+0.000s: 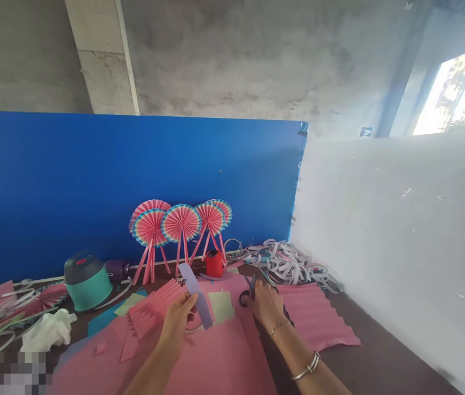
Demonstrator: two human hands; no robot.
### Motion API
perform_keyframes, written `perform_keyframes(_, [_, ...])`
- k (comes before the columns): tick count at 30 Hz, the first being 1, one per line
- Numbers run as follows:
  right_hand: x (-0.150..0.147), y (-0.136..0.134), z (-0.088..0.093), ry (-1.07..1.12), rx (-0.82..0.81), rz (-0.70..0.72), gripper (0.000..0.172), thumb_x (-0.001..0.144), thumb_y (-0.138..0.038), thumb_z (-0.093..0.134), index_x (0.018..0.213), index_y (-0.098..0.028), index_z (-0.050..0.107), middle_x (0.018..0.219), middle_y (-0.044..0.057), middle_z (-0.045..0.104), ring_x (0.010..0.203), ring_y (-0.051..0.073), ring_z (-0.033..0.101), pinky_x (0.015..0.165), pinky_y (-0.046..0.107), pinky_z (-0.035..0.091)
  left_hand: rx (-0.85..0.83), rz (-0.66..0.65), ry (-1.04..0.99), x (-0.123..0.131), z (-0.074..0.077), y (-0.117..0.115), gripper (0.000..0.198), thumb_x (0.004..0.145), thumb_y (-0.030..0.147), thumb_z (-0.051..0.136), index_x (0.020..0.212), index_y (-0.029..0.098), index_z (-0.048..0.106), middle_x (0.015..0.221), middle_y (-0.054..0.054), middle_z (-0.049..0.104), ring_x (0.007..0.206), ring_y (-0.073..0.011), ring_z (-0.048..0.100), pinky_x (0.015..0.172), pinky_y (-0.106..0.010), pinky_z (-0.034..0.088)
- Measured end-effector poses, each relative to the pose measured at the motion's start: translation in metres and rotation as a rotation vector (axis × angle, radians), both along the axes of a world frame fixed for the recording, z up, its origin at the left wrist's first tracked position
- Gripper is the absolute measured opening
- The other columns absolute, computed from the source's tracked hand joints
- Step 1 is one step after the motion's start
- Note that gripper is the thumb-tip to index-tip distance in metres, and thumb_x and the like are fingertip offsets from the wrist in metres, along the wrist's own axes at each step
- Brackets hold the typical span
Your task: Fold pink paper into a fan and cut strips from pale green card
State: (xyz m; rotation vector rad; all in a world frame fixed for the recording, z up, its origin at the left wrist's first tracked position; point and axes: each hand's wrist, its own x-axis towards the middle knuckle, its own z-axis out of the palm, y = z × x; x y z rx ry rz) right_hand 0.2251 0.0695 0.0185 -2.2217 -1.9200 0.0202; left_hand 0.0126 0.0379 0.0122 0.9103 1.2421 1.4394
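Observation:
Between the thumb and fingers of my left hand [183, 312] is a lavender paper strip [196, 293], tilted with its upper end to the left. My right hand [267, 302] is closed around dark-handled scissors [244, 298], whose blades point up and away from me. Under both hands lie large pink paper sheets [224, 362]. A pale green paper piece [221, 306] rests on them between the hands. Pleated pink paper [156, 310] lies by my left hand, and another pleated pink sheet [314, 315] spreads out to the right of my right hand.
Several pink paper fans [181, 226] on sticks stand against the blue panel [71, 181]. A red container [214, 264] stands before them. Curled white paper strips [290, 263] are heaped at the back right. At left are a teal-and-black device [87, 282] and crumpled white material [49, 331].

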Motion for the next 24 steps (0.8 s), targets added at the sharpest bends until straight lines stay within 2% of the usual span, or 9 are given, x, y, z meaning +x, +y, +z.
perform_keyframes(3, [0.003, -0.001, 0.001, 0.011, -0.023, 0.038, 0.033, 0.076, -0.035, 0.057, 0.097, -0.01, 0.059, 0.093, 0.018, 0.065, 0.089, 0.031, 0.063, 0.072, 0.037, 0.045, 0.013, 0.042, -0.023, 0.002, -0.009, 0.007, 0.039, 0.05, 0.05, 0.073, 0.05, 0.016, 0.053, 0.046, 0.005, 0.047, 0.042, -0.006, 0.037, 0.04, -0.018, 0.027])
perform_keyframes(6, [0.003, 0.0, -0.001, 0.0, -0.03, 0.046, 0.027, 0.075, -0.023, 0.056, 0.098, -0.009, 0.059, 0.092, 0.019, 0.066, 0.089, 0.031, 0.064, 0.071, 0.036, 0.045, 0.01, 0.058, -0.032, -0.002, -0.014, 0.006, 0.039, 0.051, 0.052, 0.072, 0.056, 0.016, 0.058, 0.049, 0.004, 0.051, 0.041, -0.0066, 0.039, 0.039, -0.019, 0.029])
perform_keyframes(9, [0.004, 0.0, -0.002, -0.018, -0.033, 0.055, 0.029, 0.071, -0.012, 0.055, 0.099, -0.008, 0.058, 0.092, 0.018, 0.066, 0.09, 0.029, 0.063, 0.07, 0.034, 0.045, 0.026, 0.07, -0.031, -0.006, -0.013, 0.001, 0.039, 0.053, 0.052, 0.072, 0.064, 0.015, 0.064, 0.052, 0.001, 0.055, 0.046, -0.0095, 0.046, 0.041, -0.02, 0.034])
perform_keyframes(13, [0.005, 0.001, 0.002, 0.069, 0.029, 0.054, 0.031, 0.075, -0.013, 0.049, 0.105, -0.01, 0.056, 0.096, 0.016, 0.064, 0.09, 0.027, 0.063, 0.071, 0.033, 0.044, -0.003, 0.075, -0.003, -0.007, -0.009, -0.003, 0.04, 0.055, 0.052, 0.07, 0.069, 0.015, 0.067, 0.053, 0.0, 0.058, 0.046, -0.0104, 0.048, 0.038, -0.019, 0.034])
perform_keyframes(15, [0.005, 0.002, 0.003, 0.229, 0.09, 0.077, 0.033, 0.076, -0.016, 0.048, 0.107, -0.013, 0.055, 0.097, 0.012, 0.065, 0.09, 0.024, 0.062, 0.074, 0.031, 0.043, -0.037, 0.081, -0.003, -0.006, -0.008, -0.005, 0.041, 0.055, 0.053, 0.069, 0.071, 0.015, 0.066, 0.053, 0.001, 0.057, 0.041, -0.0089, 0.043, 0.037, -0.02, 0.035])
perform_keyframes(18, [0.001, 0.006, 0.001, 0.646, 0.113, 0.136, 0.039, 0.072, -0.016, 0.05, 0.111, -0.016, 0.055, 0.089, 0.005, 0.066, 0.084, 0.019, 0.061, 0.073, 0.028, 0.043, -0.073, 0.087, -0.002, -0.005, -0.005, -0.007, 0.042, 0.055, 0.054, 0.068, 0.071, 0.015, 0.065, 0.051, 0.001, 0.056, 0.037, -0.0072, 0.038, 0.034, -0.02, 0.036])
perform_keyframes(21, [-0.006, 0.006, -0.003, 1.06, -0.018, 0.188, 0.045, 0.068, -0.02, 0.053, 0.113, -0.013, 0.055, 0.073, 0.001, 0.064, 0.07, 0.017, 0.06, 0.066, 0.027, 0.044, -0.047, 0.084, -0.014, -0.005, -0.003, -0.008, 0.043, 0.056, 0.054, 0.068, 0.071, 0.014, 0.064, 0.051, 0.0, 0.057, 0.038, -0.0072, 0.04, 0.033, -0.018, 0.034])
perform_keyframes(24, [-0.015, 0.0, -0.004, 1.29, -0.17, 0.321, 0.043, 0.064, -0.023, 0.059, 0.105, -0.011, 0.059, 0.064, -0.002, 0.059, 0.061, 0.014, 0.056, 0.059, 0.026, 0.041, -0.067, 0.067, -0.031, -0.006, -0.002, -0.008, 0.044, 0.057, 0.056, 0.066, 0.073, 0.015, 0.063, 0.049, 0.002, 0.056, 0.033, -0.0063, 0.036, 0.028, -0.017, 0.027])
